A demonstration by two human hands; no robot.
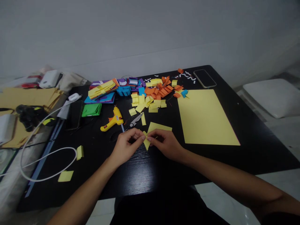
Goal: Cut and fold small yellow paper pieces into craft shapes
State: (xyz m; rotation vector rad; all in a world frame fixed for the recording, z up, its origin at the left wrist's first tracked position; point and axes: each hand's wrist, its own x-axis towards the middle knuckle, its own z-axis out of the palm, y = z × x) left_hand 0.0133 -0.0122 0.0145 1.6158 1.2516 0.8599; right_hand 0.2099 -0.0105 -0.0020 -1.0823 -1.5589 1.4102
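Between my two hands is a small piece of yellow paper [146,143], pinched at its upper part and pointing downward. My left hand [128,143] grips it from the left with thumb and fingers together. From the other side my right hand [165,143] pinches the same piece, its thumb near the left thumb. Just behind the right hand lies a larger yellow paper sheet [159,126]. Scissors [136,120] rest beyond the left hand, their handles partly hidden. A narrow yellow strip [143,119] lies by the blades.
A yellow glue gun [114,119] lies left of the scissors. Folded yellow pieces [140,100] and orange pieces [161,90] are heaped behind. A big yellow sheet [206,118] covers the right side, near a phone [204,78]. A white cable [49,153] loops at left.
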